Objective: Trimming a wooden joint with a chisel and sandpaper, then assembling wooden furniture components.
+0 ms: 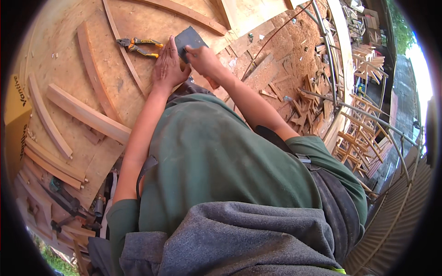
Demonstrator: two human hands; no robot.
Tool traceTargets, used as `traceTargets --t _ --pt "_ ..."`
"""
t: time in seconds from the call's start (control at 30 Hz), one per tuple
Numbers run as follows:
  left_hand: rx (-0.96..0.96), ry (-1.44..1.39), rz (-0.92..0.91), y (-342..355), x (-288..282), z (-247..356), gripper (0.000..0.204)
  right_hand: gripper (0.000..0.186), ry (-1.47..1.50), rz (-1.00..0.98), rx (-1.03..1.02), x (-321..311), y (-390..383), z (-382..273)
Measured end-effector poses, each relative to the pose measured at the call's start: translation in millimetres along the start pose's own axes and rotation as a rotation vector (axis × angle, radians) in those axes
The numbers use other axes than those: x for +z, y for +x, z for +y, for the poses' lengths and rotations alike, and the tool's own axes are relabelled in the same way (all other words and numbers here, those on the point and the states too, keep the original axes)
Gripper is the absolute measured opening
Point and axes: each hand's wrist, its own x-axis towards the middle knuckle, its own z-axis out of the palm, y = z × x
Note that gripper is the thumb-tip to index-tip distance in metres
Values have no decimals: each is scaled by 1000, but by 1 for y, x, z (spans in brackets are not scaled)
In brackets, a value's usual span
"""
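Note:
My left hand [167, 66] lies flat at the left edge of a dark grey rectangular sheet [189, 34], possibly sandpaper, its fingers stretched out and its thumb apart. From the right, my right hand [202, 60] closes on the lower part of that sheet, fingers curled. A reddish-brown wooden end [213, 83] shows just under my right wrist; the rest of it is hidden. Left of my left hand, pliers [131, 45] with yellow and black handles rest on the plywood tabletop [131, 87], handles toward my fingers.
Curved wooden pieces [94, 69] lie across the tabletop, with a thick curved bar [87, 112] near my left forearm. A cardboard box [17, 110] stands at the far left. To the right are sawdust [294, 50], offcuts [306, 115], metal tubing [330, 69] and stacked wooden frames [361, 138].

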Motion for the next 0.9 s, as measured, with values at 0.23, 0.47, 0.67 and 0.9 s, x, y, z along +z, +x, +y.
traceTargets --t 0.23,0.47,0.67,0.9 --pt "27 6 39 3 1 3 112 37 -77 56 -39 -1 8 4" --pt "35 -13 55 -1 1 2 113 33 75 44 88 -18 22 -33" --pt "-21 -12 -2 2 0 3 116 33 17 14 106 -6 1 -6" --pt "18 7 43 1 3 3 117 37 -87 50 21 8 6 12"
